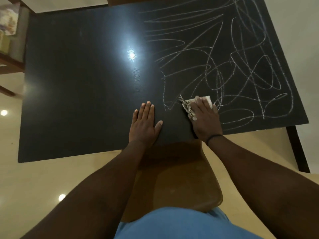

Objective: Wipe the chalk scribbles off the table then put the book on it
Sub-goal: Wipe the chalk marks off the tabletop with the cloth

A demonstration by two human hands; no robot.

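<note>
A black table (77, 83) fills the view. White chalk scribbles (241, 66) cover its right half; the left half shows no chalk, only a lamp's glare. My right hand (205, 118) presses a white cloth (207, 99) with a frayed fringe flat on the table at the near left edge of the scribbles. My left hand (145, 125) lies flat on the bare table beside it, fingers spread, holding nothing. No book is in view.
A brown wooden chair seat (172, 178) stands between me and the table's near edge. A wooden shelf (10, 62) with a patterned item stands at the far left. A dark table leg (296, 149) shows at the right, over a glossy beige floor.
</note>
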